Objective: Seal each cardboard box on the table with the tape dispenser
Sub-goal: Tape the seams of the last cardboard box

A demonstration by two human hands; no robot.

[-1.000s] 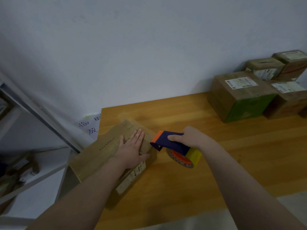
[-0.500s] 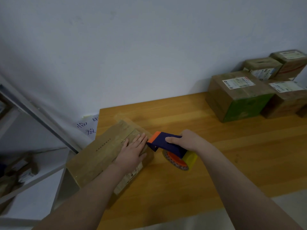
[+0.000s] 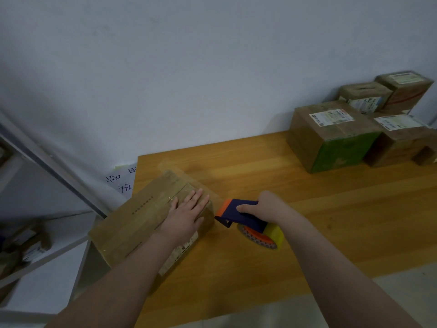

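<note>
Two bare hands share this step. The left hand (image 3: 186,215) lies flat on the top of the long brown cardboard box (image 3: 142,216), fingers straight and slightly spread, pressing the flaps down near its right end. The right hand (image 3: 267,208) curls round the handle of the navy-and-orange tape dispenser (image 3: 246,220), whose nose sits just beside that end of the box, with its yellowish roll of tape (image 3: 275,235) low over the wooden table (image 3: 307,209). The box rests at the table's left edge, partly overhanging it, and a glossy strip seems to run along its top seam. The step looks like working the tape at the box's right end. To do it well, the flat palm should hold the flaps shut and stop the overhanging box from sliding. The dispenser should stay in line with the seam, nose firm on the cardboard, then tilt so the blade cuts cleanly. Counted: one dispenser, one roll, one box under the hands, one handwritten paper sheet (image 3: 123,181) behind the table corner. Four labelled brown boxes are grouped far right, the nearest a green-sided box (image 3: 331,138), and a possible small fifth is unclear.
</note>
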